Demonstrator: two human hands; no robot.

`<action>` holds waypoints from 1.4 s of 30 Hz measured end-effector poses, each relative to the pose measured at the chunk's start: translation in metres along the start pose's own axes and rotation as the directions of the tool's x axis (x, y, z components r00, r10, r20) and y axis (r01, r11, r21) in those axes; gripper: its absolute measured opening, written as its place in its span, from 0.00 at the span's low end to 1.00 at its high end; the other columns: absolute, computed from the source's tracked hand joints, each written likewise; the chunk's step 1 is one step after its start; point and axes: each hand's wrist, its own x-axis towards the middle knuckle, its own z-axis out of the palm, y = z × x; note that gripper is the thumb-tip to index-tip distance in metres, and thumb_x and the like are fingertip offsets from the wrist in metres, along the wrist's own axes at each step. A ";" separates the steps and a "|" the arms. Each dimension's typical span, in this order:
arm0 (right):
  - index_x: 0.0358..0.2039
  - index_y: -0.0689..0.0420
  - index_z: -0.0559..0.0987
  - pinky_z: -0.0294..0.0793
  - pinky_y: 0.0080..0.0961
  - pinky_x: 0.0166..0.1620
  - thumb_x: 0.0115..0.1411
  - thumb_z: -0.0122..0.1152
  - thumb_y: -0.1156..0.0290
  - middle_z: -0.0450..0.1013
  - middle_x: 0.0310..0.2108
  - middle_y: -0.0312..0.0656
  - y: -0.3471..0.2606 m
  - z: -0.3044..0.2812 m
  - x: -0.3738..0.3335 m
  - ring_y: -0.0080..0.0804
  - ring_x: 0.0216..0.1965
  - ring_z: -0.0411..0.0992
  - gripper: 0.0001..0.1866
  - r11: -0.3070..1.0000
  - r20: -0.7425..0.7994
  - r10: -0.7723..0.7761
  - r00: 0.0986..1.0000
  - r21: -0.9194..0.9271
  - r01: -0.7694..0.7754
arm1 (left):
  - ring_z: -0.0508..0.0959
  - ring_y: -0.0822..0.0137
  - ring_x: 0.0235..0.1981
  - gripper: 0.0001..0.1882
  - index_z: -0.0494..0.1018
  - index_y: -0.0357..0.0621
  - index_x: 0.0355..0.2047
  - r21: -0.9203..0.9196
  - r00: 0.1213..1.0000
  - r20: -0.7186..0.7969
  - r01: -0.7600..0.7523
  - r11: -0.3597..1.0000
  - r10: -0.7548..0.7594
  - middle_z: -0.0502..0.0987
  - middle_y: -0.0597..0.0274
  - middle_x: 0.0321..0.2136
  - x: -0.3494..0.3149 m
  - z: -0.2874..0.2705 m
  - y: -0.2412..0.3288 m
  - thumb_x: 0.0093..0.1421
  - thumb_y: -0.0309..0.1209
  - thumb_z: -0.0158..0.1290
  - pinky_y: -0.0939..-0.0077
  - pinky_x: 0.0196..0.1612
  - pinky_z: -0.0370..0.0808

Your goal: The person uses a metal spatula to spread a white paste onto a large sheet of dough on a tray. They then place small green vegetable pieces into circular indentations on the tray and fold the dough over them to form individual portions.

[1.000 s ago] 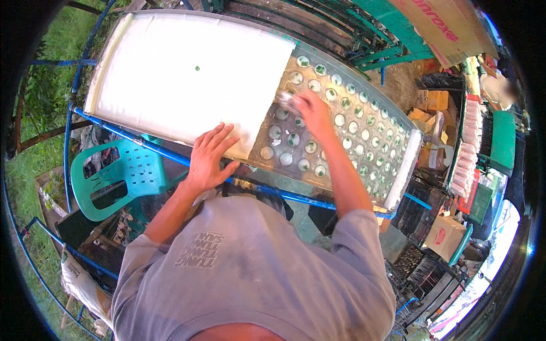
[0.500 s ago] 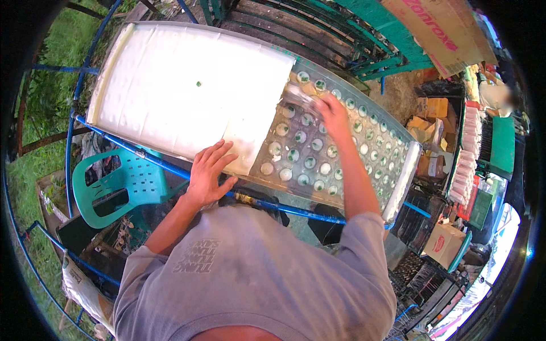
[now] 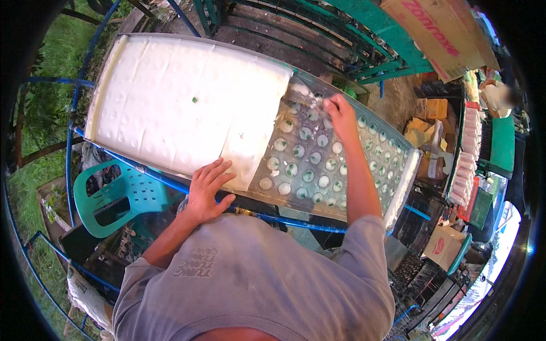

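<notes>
A long, shallow frame lies in front of me. Over its left part is a white sheet with a faint dimpled surface and a small green speck. To the right, a clear panel shows rows of round whitish spots, many with green in them. My left hand rests palm down on the sheet's near edge, fingers stretched out. My right hand is above the panel's far side with bent, closed fingers. Beside those fingers is a blurred whitish, see-through thing; its kind is unclear.
A blue pipe runs along the near side. At left stands a green plastic chair. Green slatted railing and a cardboard box are at the far right. More boxes and stacked goods line the right.
My right hand has moved slightly right, and the whitish blur by it has changed shape. My left hand stays on the sheet. The whole view has shifted a little.
</notes>
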 end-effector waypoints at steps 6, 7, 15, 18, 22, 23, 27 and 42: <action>0.36 0.60 0.76 0.70 0.25 0.37 0.68 0.61 0.67 0.72 0.27 0.37 -0.058 0.070 0.043 0.22 0.31 0.68 0.10 0.982 0.046 -0.139 0.989 0.131 0.132 | 0.63 0.47 0.69 0.32 0.72 0.47 0.59 -0.087 0.996 -0.041 -0.089 0.992 0.085 0.68 0.55 0.66 0.046 -0.011 0.010 0.53 0.33 0.64 0.50 0.68 0.60; 0.36 0.60 0.76 0.70 0.24 0.37 0.68 0.61 0.67 0.73 0.28 0.37 -0.056 0.069 0.041 0.21 0.31 0.68 0.09 0.973 0.018 -0.164 0.986 0.167 0.158 | 0.63 0.47 0.69 0.33 0.71 0.46 0.60 -0.082 0.994 -0.066 -0.091 0.992 0.086 0.68 0.54 0.66 0.060 -0.014 0.009 0.52 0.32 0.64 0.51 0.68 0.60; 0.41 0.60 0.79 0.73 0.23 0.43 0.67 0.64 0.68 0.79 0.36 0.36 -0.063 0.042 0.003 0.21 0.37 0.72 0.09 0.886 -0.202 -0.292 0.935 0.312 0.344 | 0.73 0.62 0.59 0.34 0.64 0.34 0.65 -0.792 0.968 -0.169 -0.021 0.611 -0.185 0.73 0.49 0.58 0.198 -0.023 -0.041 0.62 0.34 0.62 0.64 0.60 0.71; 0.45 0.60 0.78 0.74 0.23 0.44 0.67 0.65 0.69 0.79 0.38 0.36 -0.089 0.023 -0.007 0.22 0.38 0.73 0.11 0.892 -0.294 -0.376 0.879 0.140 0.429 | 0.78 0.66 0.52 0.28 0.70 0.32 0.59 -0.847 0.978 0.133 0.197 0.494 -0.161 0.79 0.54 0.52 0.221 -0.044 -0.038 0.64 0.37 0.62 0.67 0.58 0.73; 0.49 0.60 0.76 0.75 0.23 0.45 0.68 0.63 0.69 0.79 0.39 0.38 -0.063 0.002 -0.024 0.23 0.38 0.75 0.13 0.925 -0.407 -0.210 0.889 0.213 0.316 | 0.81 0.71 0.43 0.22 0.77 0.32 0.52 -0.813 0.988 0.127 0.152 0.562 -0.083 0.84 0.58 0.42 0.216 -0.047 -0.020 0.65 0.37 0.63 0.72 0.50 0.77; 0.49 0.60 0.76 0.75 0.24 0.47 0.67 0.64 0.68 0.79 0.40 0.39 -0.047 0.002 -0.038 0.24 0.40 0.75 0.14 0.943 -0.385 -0.164 0.908 0.210 0.260 | 0.81 0.71 0.41 0.22 0.77 0.32 0.52 -0.806 0.992 0.108 0.127 0.578 -0.067 0.84 0.58 0.42 0.212 -0.050 -0.013 0.65 0.37 0.63 0.73 0.49 0.77; 0.53 0.60 0.76 0.74 0.31 0.54 0.62 0.68 0.67 0.77 0.45 0.42 -0.004 0.021 -0.100 0.30 0.48 0.75 0.21 0.997 -0.288 -0.074 0.955 -0.026 0.070 | 0.80 0.73 0.41 0.19 0.77 0.32 0.50 -0.752 0.995 0.100 0.062 0.656 0.021 0.84 0.58 0.40 0.185 -0.069 0.026 0.66 0.35 0.62 0.73 0.47 0.77; 0.57 0.63 0.74 0.73 0.33 0.55 0.54 0.74 0.71 0.77 0.50 0.41 -0.118 0.092 -0.142 0.30 0.50 0.75 0.31 0.594 0.283 -0.093 0.955 0.785 -0.175 | 0.83 0.69 0.40 0.19 0.76 0.28 0.50 -0.838 1.000 0.013 -0.003 0.546 0.025 0.83 0.54 0.42 0.219 -0.126 0.100 0.67 0.33 0.58 0.71 0.46 0.80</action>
